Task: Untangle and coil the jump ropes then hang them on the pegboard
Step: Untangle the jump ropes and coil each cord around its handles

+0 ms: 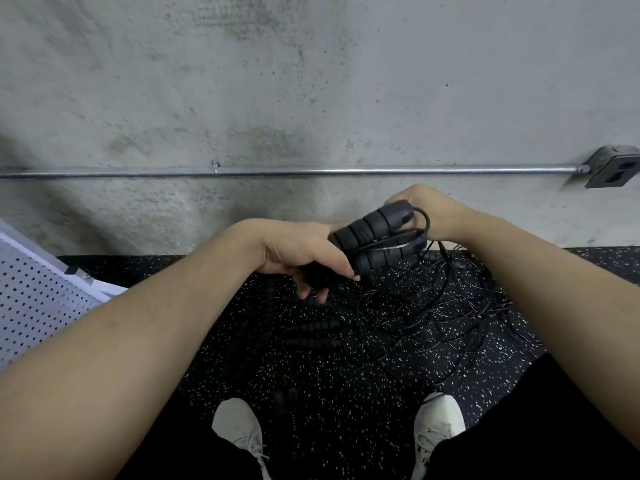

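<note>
Passage on the far side is closed off by the concrete wall (311, 81), along which a metal conduit (277, 172) and an outlet box (613, 167) at far right protrude. The left is blocked by a leaning white pegboard (38, 299). The floor (311, 382) at centre right is covered by tangled jump ropes (415, 313). Bare floor is left between the two shoes (239, 427) near the viewer.
</note>
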The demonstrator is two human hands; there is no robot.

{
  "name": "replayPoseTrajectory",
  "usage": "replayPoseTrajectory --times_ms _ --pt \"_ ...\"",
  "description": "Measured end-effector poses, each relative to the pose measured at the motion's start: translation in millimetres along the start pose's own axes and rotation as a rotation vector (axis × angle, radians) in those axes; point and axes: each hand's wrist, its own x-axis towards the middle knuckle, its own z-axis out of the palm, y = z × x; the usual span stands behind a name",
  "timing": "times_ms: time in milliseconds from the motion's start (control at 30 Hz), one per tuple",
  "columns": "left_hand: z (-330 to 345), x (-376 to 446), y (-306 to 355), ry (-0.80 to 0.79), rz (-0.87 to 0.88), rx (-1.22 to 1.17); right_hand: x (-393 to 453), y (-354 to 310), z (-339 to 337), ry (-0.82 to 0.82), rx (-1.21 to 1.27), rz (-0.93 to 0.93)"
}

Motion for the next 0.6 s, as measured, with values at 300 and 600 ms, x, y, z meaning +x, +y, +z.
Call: replayPoseTrajectory --times_ms 300,600 --pt "11 21 -9 0.098 -0.217 0.217 4 -19 8 -0.025 -0.039 0.045" --pt "-1 38 -23 0.421 -0.374 0.212 13 -59 33 0.0 -0.133 0.021"
